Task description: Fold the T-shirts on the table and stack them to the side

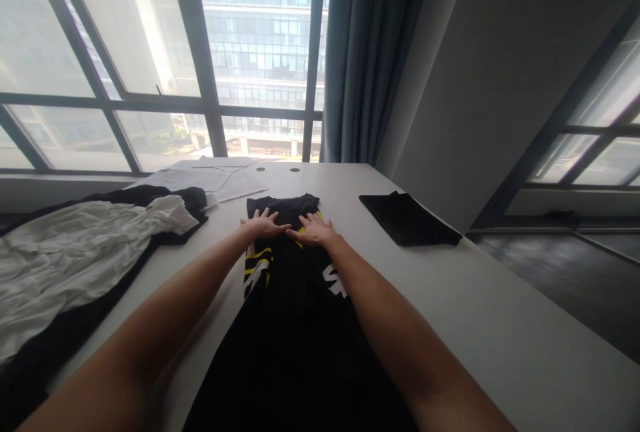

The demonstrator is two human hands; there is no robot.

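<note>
A black garment (295, 279) with yellow stripes and white printing lies lengthwise on the white table in front of me. Whether it is a shirt or trousers I cannot tell. My left hand (266, 224) rests flat on its far part, fingers spread, near the left edge. Beside it, my right hand (316, 229) lies flat with fingers apart, over a yellow patch by the right edge. The two thumbs nearly meet in the middle of the cloth. Beyond my fingers the far end of the garment is slightly crumpled. Its near end merges with dark cloth at the bottom of the view.
To the right lies a folded black cloth item (407, 219). Crumpled white clothing (90, 245) over dark clothing (175, 235) covers the left side. White sheets (220, 179) lie at the back of the white table (500, 312), before a window and a blue-grey curtain (370, 52).
</note>
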